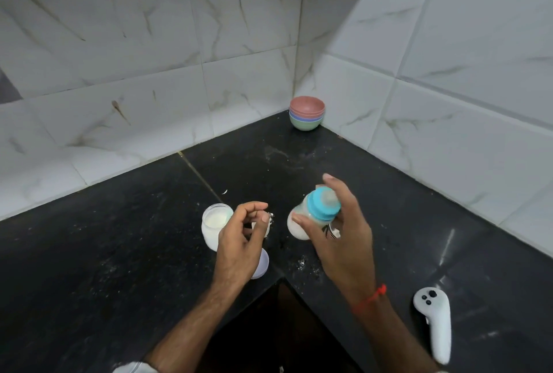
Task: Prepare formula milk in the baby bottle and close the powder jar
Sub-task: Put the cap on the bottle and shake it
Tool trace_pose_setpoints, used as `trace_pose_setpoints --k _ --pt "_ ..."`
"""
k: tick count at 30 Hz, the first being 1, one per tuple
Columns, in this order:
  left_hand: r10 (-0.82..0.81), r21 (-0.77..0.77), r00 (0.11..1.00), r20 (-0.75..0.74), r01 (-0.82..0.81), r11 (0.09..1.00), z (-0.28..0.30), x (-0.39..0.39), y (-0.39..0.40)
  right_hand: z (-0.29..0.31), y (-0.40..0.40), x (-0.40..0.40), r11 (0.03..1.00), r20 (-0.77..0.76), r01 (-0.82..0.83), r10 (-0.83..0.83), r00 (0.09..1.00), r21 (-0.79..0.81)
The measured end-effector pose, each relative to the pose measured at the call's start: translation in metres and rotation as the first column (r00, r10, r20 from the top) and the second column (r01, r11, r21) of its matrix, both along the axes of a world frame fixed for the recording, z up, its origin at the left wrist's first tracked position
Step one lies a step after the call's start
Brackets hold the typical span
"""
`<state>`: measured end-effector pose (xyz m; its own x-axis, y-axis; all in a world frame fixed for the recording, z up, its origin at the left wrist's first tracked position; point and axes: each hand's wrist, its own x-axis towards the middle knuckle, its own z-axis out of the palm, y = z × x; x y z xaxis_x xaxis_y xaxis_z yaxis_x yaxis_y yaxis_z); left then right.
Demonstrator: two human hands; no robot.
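While uncapped, powder jar [213, 221] holds white powder.

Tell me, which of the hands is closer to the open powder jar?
Left. The left hand hovers right beside the powder jar, overlapping its edge. The right hand is farther off, holding the baby bottle.

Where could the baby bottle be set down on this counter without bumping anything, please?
The counter is bare left of the open powder jar, and between the stacked bowls and the right hand holding the baby bottle. It is crowded around the left hand, jar and purple lid. The white controller takes the near right.
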<state>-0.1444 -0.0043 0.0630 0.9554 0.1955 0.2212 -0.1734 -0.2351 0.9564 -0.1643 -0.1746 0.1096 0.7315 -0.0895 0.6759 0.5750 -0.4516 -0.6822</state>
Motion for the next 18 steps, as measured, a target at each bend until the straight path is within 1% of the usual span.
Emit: trace_pose_setpoints --k 1,3,4,5,6,7,8,9,10,11,13,14,15,16,18 --pt "0.001 0.003 1.000 0.011 -0.001 1.000 0.001 0.000 0.000 0.005 0.000 -0.002 0.999 0.053 0.005 -0.007 0.999 0.035" --pt "0.012 -0.006 1.000 0.006 -0.012 1.000 0.002 0.001 0.000 0.023 -0.001 -0.005 0.980 0.221 -0.038 -0.006 0.975 0.196" --pt "0.014 -0.013 1.000 0.000 -0.014 1.000 0.002 0.002 0.000 0.031 -0.001 -0.005 0.968 0.290 -0.068 -0.005 0.957 0.240" --pt "0.013 -0.018 1.000 -0.004 -0.013 1.000 0.001 0.002 0.000 0.033 -0.002 -0.001 0.968 0.328 -0.069 -0.014 0.944 0.241" --pt "0.011 -0.019 1.000 -0.007 -0.011 1.000 0.002 0.003 -0.001 0.028 -0.002 0.005 0.978 0.314 -0.056 -0.010 0.949 0.202" --pt "0.007 -0.021 1.000 -0.007 -0.007 1.000 0.002 0.003 -0.002 0.019 -0.002 0.009 0.991 0.222 -0.038 0.009 0.975 0.127" --pt "0.001 -0.022 1.000 -0.004 -0.001 1.000 0.003 0.004 -0.002 0.011 -0.001 0.012 0.999 0.077 -0.035 0.032 0.996 0.039" --pt "-0.006 -0.017 1.000 -0.001 0.006 1.000 0.003 0.003 -0.002 0.004 -0.002 0.012 0.999 -0.024 -0.034 0.034 0.999 -0.019" --pt "-0.014 -0.010 1.000 0.004 0.014 1.000 0.004 0.002 -0.003 0.003 -0.002 0.010 0.999 -0.048 -0.027 0.026 0.999 -0.021" --pt "-0.014 -0.004 1.000 0.009 0.014 1.000 0.005 0.002 -0.003 0.006 -0.002 0.008 0.999 -0.012 -0.012 0.013 1.000 0.029" --pt "0.001 -0.012 1.000 0.003 -0.001 1.000 0.005 0.003 -0.002 0.017 -0.001 0.005 0.983 0.121 -0.013 -0.010 0.993 0.182" --pt "0.007 -0.017 1.000 0.000 -0.007 1.000 0.005 0.004 -0.001 0.019 -0.001 0.005 0.975 0.184 -0.026 -0.015 0.983 0.219" --pt "0.009 -0.017 1.000 0.000 -0.009 1.000 0.004 0.004 0.000 0.015 -0.002 0.008 0.979 0.215 -0.017 -0.028 0.976 0.203" --pt "0.009 -0.018 1.000 -0.001 -0.009 1.000 0.005 0.004 0.000 0.010 -0.001 0.010 0.989 0.187 0.000 -0.028 0.982 0.148" --pt "0.003 -0.013 1.000 0.003 -0.003 1.000 0.005 0.004 0.000 0.003 0.001 0.010 1.000 -0.012 -0.012 0.012 1.000 -0.025"
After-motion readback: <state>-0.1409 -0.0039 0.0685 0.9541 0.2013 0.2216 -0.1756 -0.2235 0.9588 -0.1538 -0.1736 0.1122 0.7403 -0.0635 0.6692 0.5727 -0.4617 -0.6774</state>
